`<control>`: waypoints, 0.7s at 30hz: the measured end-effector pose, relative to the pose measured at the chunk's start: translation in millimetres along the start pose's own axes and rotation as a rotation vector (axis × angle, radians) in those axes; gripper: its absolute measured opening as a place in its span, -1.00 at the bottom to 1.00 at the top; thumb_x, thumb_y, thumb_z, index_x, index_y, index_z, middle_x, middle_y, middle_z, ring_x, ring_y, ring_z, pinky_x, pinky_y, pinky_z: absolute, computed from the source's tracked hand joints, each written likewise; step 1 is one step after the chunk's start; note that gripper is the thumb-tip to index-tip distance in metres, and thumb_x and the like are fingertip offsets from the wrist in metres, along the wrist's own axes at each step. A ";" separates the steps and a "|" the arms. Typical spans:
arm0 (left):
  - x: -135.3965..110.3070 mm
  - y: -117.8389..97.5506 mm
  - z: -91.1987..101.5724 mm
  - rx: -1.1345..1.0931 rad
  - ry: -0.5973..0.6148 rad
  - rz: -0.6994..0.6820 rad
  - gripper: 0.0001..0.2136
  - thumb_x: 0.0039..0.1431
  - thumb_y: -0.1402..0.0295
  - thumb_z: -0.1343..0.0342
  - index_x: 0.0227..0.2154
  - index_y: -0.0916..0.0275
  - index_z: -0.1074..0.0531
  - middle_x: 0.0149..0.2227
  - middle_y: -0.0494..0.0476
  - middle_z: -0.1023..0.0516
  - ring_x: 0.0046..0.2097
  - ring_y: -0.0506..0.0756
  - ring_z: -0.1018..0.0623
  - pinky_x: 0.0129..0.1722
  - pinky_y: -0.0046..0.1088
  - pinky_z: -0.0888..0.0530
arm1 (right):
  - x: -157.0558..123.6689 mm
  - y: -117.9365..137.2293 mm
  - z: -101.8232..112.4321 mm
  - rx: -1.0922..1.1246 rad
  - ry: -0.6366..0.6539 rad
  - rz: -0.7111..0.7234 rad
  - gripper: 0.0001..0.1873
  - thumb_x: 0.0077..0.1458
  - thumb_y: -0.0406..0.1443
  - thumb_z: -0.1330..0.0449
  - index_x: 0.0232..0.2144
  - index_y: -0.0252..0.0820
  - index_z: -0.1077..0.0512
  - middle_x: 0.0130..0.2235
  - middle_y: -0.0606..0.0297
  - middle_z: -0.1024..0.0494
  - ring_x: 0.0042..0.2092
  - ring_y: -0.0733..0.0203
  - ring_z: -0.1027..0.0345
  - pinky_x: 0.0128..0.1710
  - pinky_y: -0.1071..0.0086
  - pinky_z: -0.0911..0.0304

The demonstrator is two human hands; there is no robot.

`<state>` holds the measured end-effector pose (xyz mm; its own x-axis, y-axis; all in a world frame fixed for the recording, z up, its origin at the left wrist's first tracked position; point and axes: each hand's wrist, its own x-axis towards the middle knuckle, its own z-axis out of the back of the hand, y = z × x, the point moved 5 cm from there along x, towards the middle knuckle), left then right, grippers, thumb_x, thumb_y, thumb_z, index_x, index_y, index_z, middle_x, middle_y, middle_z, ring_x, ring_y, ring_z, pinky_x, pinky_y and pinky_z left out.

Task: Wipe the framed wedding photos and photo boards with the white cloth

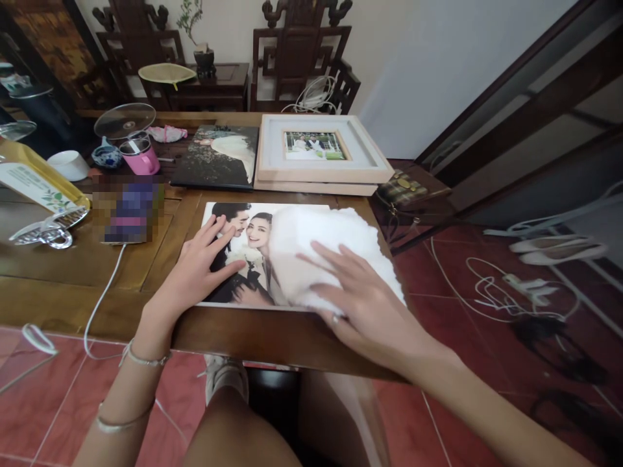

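Note:
A large wedding photo panel (256, 243) lies flat near the table's front edge, showing a couple with a bouquet. My left hand (202, 263) rests on its left side, fingers spread and nothing held. Over the panel's right part lies a thin white sheet (363, 230) with a ragged edge; whether it is tissue or cloth I cannot tell. My right hand (357, 285) lies on this sheet with its fingers stretched out, slightly blurred by motion. The sheet hides the panel's right side and reaches past it.
Behind the panel are a dark photo panel (219, 155) and stacked pale frames (384, 170). At left stand a pink mug (141, 159), a bottle (39, 178), a silver hair claw (51, 228) and a phone (129, 214) on a white cable (104, 292). Cables (511, 292) litter the floor.

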<state>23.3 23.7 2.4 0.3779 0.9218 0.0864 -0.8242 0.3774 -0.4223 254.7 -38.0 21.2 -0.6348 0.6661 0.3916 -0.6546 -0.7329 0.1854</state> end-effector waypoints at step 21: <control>1.0 3.0 0.9 -0.009 -0.003 0.008 -0.34 0.36 -0.04 0.13 0.38 0.21 -0.03 0.43 0.25 0.00 0.43 0.30 0.00 0.32 0.05 -0.08 | 42.8 -69.1 -12.4 -0.008 -0.053 -0.109 -0.72 0.25 -0.28 -0.06 -0.16 -0.24 -0.55 -0.05 -0.08 -0.61 0.28 -0.17 -0.22 0.22 -0.23 -0.11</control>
<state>20.8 25.8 2.0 0.3702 0.9250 0.0860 -0.8233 0.3695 -0.4308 267.6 42.9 14.0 -0.5369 0.7335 0.4168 -0.7220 -0.6551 0.2227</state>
